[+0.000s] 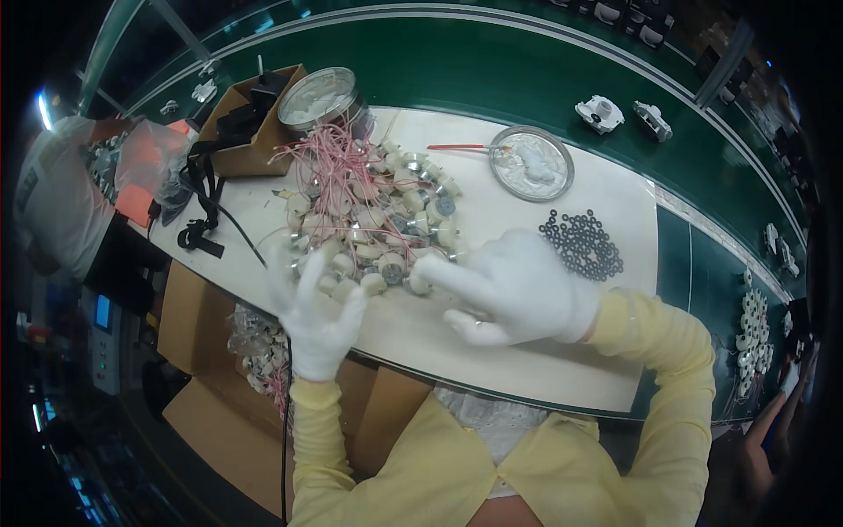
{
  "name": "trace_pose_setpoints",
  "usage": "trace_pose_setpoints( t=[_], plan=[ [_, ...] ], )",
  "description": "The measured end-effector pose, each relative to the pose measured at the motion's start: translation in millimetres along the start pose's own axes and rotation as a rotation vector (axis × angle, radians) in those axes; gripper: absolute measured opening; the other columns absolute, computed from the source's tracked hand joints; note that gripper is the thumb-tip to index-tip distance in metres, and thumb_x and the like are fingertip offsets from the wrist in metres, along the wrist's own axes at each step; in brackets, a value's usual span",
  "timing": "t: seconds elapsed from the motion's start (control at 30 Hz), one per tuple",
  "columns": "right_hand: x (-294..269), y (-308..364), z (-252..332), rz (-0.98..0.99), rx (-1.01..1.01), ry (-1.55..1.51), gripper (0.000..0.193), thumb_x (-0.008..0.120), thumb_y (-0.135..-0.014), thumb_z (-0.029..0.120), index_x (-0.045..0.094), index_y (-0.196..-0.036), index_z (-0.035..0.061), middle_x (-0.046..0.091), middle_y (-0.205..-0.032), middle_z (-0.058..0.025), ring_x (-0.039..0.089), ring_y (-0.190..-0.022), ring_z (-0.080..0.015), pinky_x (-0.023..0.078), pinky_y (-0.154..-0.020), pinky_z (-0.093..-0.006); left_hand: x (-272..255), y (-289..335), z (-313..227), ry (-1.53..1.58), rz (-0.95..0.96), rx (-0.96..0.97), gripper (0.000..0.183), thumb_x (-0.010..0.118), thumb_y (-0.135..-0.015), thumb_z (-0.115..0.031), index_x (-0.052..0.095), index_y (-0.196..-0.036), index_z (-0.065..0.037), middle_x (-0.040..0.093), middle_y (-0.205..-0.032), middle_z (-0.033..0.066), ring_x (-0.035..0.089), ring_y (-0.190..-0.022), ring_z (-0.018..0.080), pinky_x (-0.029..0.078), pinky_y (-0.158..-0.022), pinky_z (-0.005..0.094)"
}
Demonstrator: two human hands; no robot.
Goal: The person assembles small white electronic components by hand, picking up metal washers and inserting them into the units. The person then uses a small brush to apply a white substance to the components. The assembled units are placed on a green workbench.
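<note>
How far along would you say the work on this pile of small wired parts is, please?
Done: nothing clearly finished shows on the board. In hand: both gloved hands, left hand and right hand, are at the near edge of the pile of wired parts. Left: most of that pile and the black rings, seemingly untouched.

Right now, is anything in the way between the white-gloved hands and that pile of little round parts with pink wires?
Nothing visible. The left hand and right hand are already at the near edge of the pile of small motors, fingertips touching the closest ones. The black rings lie off to the right, apart.
</note>
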State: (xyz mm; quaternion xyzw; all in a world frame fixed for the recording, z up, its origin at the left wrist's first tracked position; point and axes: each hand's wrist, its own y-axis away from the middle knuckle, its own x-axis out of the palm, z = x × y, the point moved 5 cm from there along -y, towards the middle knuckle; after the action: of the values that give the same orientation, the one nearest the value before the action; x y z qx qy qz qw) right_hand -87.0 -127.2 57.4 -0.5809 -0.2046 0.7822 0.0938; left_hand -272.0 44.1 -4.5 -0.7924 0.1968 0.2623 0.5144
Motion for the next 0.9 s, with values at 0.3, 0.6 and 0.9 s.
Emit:
trace_pose_setpoints(
  t=[0.3, 0.6, 0.9],
  plan=[
    [-179, 62, -63, -0.965, 0.156, -0.576, 0.041, 0.061, -0.099, 0.039, 0.062, -0.125, 0.0081, 0.059, -0.132, -0.0174, 0.059, -0.107, -0.0188, 0.050, -0.083, -0.0333, 47, -42, -106, -0.053, 0.236, 0.411, 0.038, 0.074, -0.080, -0.011, 0.067, -0.118, -0.013, 0.063, -0.118, 0.0106, 0.058, -0.119, 0.0351, 0.044, -0.104, 0.0490],
    [-169, 193, -49, -0.166, 0.794, -0.973, 0.068, 0.052, -0.100, 0.068, 0.070, -0.105, 0.0026, 0.054, -0.058, 0.0017, 0.046, -0.046, -0.0086, 0.038, -0.051, -0.0268, 82, -31, -102, -0.152, 0.369, 0.405, 0.053, 0.074, -0.082, -0.007, 0.066, -0.134, -0.013, 0.066, -0.109, 0.0052, 0.062, -0.114, 0.0315, 0.047, -0.100, 0.0490],
    [-80, 275, -58, 0.010, 1.170, -0.010, 0.045, 0.076, -0.094, 0.035, 0.066, -0.126, 0.0037, 0.070, -0.081, -0.0084, 0.067, -0.067, -0.0205, 0.054, -0.066, -0.0315, 52, -27, -154, 0.111, 0.297, 0.525, 0.033, 0.072, -0.071, -0.010, 0.074, -0.104, -0.013, 0.064, -0.106, 0.0064, 0.063, -0.106, 0.0291, 0.049, -0.089, 0.0413]
  ],
)
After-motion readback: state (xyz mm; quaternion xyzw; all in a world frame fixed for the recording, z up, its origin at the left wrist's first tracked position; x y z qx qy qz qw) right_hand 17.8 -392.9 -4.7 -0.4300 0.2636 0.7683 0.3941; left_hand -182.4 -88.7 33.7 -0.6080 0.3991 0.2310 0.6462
